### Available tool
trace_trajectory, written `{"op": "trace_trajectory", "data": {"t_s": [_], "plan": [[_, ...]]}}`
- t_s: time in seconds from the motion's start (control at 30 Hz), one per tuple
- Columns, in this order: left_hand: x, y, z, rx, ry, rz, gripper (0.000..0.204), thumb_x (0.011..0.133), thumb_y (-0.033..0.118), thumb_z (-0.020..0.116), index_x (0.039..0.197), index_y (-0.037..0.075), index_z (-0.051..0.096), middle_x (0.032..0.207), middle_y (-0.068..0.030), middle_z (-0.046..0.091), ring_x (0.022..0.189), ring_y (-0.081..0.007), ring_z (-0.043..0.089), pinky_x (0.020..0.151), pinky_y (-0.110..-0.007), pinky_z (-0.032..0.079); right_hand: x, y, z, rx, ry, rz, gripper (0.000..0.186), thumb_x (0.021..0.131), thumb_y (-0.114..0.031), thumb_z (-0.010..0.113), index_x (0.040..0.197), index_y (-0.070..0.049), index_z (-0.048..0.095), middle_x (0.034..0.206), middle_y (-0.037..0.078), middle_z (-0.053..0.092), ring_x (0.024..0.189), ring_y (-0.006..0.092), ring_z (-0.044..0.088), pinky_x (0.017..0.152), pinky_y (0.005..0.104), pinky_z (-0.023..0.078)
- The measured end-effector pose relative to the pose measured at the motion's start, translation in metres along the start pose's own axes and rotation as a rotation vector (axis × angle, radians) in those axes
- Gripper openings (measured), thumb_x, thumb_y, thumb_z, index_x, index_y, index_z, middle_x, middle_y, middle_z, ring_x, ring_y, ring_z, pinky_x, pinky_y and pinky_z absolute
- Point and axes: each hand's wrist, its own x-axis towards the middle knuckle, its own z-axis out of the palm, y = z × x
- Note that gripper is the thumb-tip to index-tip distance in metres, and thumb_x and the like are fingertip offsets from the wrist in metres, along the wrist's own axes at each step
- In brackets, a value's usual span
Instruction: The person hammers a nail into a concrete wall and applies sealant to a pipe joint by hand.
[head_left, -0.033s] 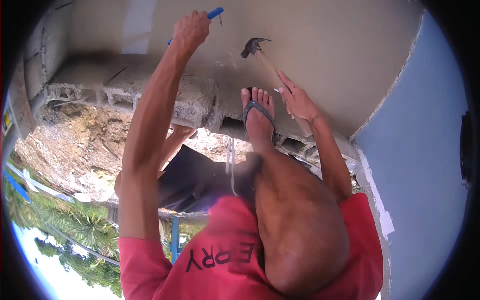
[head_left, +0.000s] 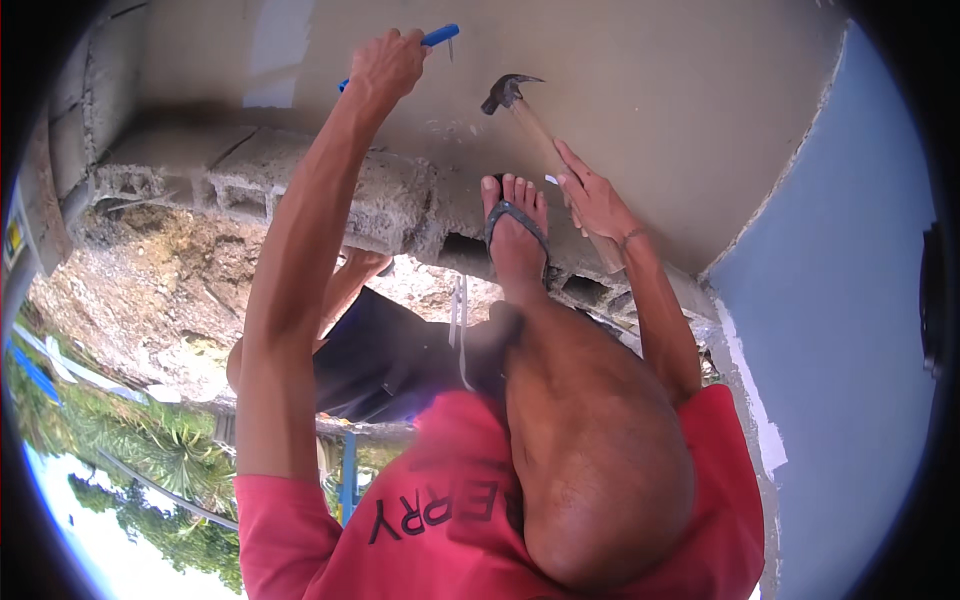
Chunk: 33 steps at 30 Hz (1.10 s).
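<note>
In the upper middle, my left hand (head_left: 390,65) is closed round a slim blue bar-like tool (head_left: 440,36). A thin metal pin juts from the tool's right end, and its other end peeks out by my wrist; its exact kind I cannot tell. My right hand (head_left: 602,208) grips a claw hammer (head_left: 535,130) partway along its wooden handle. The dark metal head points up and to the left, and the butt sticks out below my palm. A small white thing (head_left: 551,180) shows at my right fingers, too small to name.
Ahead rises a grey plastered wall (head_left: 680,110), meeting a blue wall (head_left: 840,250) on the right. My sandalled foot (head_left: 519,235) rests on a ledge of hollow concrete blocks (head_left: 380,205). Beyond the ledge's edge lies rocky ground (head_left: 150,285), lower down, with greenery (head_left: 170,455) at the lower left.
My left hand and the blue tool have shifted slightly to the right. The right hand and the hammer have hardly moved.
</note>
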Motion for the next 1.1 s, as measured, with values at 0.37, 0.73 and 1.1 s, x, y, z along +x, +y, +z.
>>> {"op": "trace_trajectory", "data": {"t_s": [0.37, 0.73, 1.1], "plan": [[-0.114, -0.027, 0.091, 0.022, -0.406, 0.093, 0.026, 0.093, 0.024, 0.056, 0.116, 0.010, 0.062, 0.111, -0.0174, 0.061, 0.106, -0.0393, 0.059, 0.088, -0.053, 0.046, -0.008, -0.008, -0.007, -0.073, -0.048, -0.004, 0.056, 0.100, -0.023, 0.043, 0.153, -0.022, 0.025, 0.064, 0.008, 0.051, 0.046, 0.0155, 0.051, 0.051, 0.0330, 0.050], [-0.127, -0.046, 0.105, -0.024, -0.356, -0.001, 0.030, 0.094, 0.028, 0.056, 0.123, 0.021, 0.062, 0.116, -0.0129, 0.061, 0.116, -0.0348, 0.055, 0.095, -0.056, 0.040, 0.011, -0.028, -0.006, -0.178, -0.178, -0.096, 0.054, 0.100, -0.024, 0.043, 0.152, -0.026, 0.028, 0.074, 0.011, 0.058, 0.048, 0.0165, 0.050, 0.056, 0.0342, 0.052], [-0.124, -0.046, 0.114, -0.001, -0.367, -0.041, 0.029, 0.094, 0.030, 0.057, 0.121, 0.022, 0.063, 0.114, -0.0138, 0.062, 0.114, -0.0356, 0.057, 0.093, -0.054, 0.042, 0.030, -0.022, -0.002, -0.205, -0.245, -0.004, 0.051, 0.102, -0.027, 0.042, 0.152, -0.028, 0.030, 0.090, 0.018, 0.065, 0.048, 0.0174, 0.052, 0.063, 0.0362, 0.054]]}}
